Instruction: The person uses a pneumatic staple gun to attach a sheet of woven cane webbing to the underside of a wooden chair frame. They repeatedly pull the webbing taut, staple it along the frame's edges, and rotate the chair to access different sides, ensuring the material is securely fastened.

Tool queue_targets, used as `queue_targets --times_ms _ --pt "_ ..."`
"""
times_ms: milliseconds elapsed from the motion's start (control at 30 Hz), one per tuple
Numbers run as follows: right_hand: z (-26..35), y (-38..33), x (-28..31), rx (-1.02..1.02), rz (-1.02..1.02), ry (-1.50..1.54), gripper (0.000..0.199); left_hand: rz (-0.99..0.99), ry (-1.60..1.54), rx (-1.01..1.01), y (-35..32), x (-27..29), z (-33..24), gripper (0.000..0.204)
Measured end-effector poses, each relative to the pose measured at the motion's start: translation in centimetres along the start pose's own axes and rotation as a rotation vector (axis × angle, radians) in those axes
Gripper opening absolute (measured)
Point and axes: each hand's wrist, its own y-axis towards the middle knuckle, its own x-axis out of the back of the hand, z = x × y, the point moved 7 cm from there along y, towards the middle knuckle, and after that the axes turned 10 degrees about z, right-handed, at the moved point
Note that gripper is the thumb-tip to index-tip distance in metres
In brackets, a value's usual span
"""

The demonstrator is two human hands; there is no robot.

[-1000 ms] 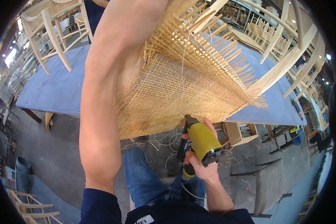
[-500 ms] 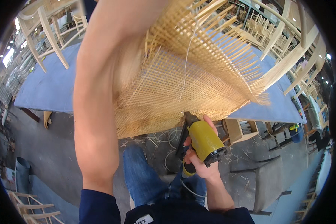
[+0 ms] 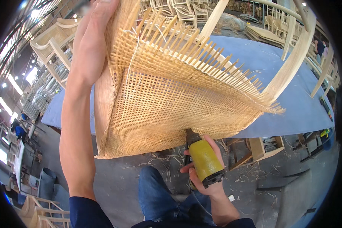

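Note:
A wooden chair frame with a woven cane seat (image 3: 171, 95) is tilted up in front of me, its loose cane ends sticking out along the top and right edges. My left hand (image 3: 95, 41) grips the upper left corner of the seat frame. My right hand (image 3: 205, 171) holds a yellow pneumatic stapler (image 3: 203, 159) below the seat. The tool's dark nose touches the lower edge of the cane weave. My leg in blue jeans (image 3: 159, 193) shows underneath.
A long table with a blue cover (image 3: 292, 95) stands behind the chair. Pale wooden chair frames (image 3: 53, 41) are stacked at the left and far back. Cane scraps (image 3: 254, 174) litter the grey floor. A wooden stool (image 3: 258, 148) sits under the table's edge.
The chair has swung further upright and closer, with my left arm shifting left. The stapler has risen slightly, its nose now against the lower cane edge.

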Motion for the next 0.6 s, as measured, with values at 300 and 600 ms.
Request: queue_targets --times_ms 300,600 --pt "2.4 0.8 6.1 -0.068 -0.211 -0.185 0.083 0.007 0.225 -0.168 2.4 -6.6 -1.4 0.053" --pt "3.7 0.7 6.0 -0.240 -0.051 -0.155 0.094 0.128 -0.554 -0.246 0.6 -5.5 2.0 0.052"
